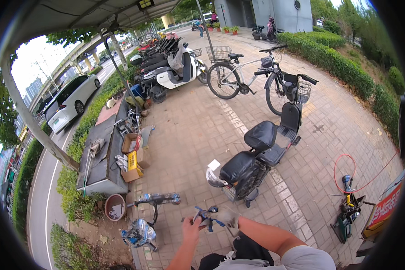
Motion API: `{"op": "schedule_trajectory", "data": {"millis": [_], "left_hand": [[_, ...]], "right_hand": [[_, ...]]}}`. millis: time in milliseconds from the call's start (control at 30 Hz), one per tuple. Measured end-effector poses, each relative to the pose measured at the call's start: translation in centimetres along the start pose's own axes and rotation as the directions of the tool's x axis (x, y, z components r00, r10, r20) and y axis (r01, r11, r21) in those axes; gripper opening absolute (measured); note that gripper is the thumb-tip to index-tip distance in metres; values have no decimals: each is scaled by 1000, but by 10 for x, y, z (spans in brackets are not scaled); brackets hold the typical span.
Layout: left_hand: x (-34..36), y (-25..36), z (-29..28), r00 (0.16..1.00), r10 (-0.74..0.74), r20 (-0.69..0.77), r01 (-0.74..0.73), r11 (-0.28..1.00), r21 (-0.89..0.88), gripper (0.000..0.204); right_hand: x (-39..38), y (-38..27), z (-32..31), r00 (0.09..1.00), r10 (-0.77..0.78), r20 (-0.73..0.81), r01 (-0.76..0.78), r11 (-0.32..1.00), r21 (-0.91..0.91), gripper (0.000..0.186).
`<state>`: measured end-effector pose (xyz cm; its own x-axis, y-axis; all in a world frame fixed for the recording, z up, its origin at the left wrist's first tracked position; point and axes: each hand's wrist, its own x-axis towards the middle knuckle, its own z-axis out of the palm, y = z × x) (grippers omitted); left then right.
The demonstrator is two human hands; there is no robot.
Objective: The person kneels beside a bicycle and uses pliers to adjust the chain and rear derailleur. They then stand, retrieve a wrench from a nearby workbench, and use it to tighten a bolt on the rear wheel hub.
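My left hand (pixel 192 225), closed, holds a bunched blue-and-grey item (pixel 211 216) at the bottom centre; what exactly it is I cannot make out. My right hand (pixel 231 218) is at the item's right side, blurred grey, its fingers unclear. Left of my hands stands a small blue patterned scooter-like machine (pixel 138 231) with a padded top piece (pixel 159 198). Ahead and slightly right is a black electric scooter (pixel 265 139) with padded seats and a front basket.
A grey bench-like box (pixel 99 175) with cardboard boxes (pixel 132 168) and a plant pot (pixel 114 207) lines the left. A bicycle (pixel 243 76) and parked scooters (pixel 175 72) stand behind. Tools (pixel 348 211) and a red hose (pixel 335 166) lie right. A distant person (pixel 200 27) is at the back.
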<state>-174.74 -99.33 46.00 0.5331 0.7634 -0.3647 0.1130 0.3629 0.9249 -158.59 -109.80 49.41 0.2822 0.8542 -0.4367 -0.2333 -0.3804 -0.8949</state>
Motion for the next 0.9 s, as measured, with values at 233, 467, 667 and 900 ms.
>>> {"op": "schedule_trajectory", "data": {"millis": [233,467,667,900], "left_hand": [[147,72,-30,988,-58,-141,63,998,31,15],[379,108,-62,990,135,-33,-72,701,710,33],[530,184,-14,921,75,381,-255,858,446,36],[720,253,26,868,-237,436,-149,713,685,40]], "right_hand": [[191,-94,-11,952,-131,276,116,991,68,25],[387,-154,-61,964,-215,159,241,956,-169,35],[499,-244,-104,953,-123,-277,248,842,480,39],[679,-310,-144,947,-154,-283,306,700,645,33]]}}
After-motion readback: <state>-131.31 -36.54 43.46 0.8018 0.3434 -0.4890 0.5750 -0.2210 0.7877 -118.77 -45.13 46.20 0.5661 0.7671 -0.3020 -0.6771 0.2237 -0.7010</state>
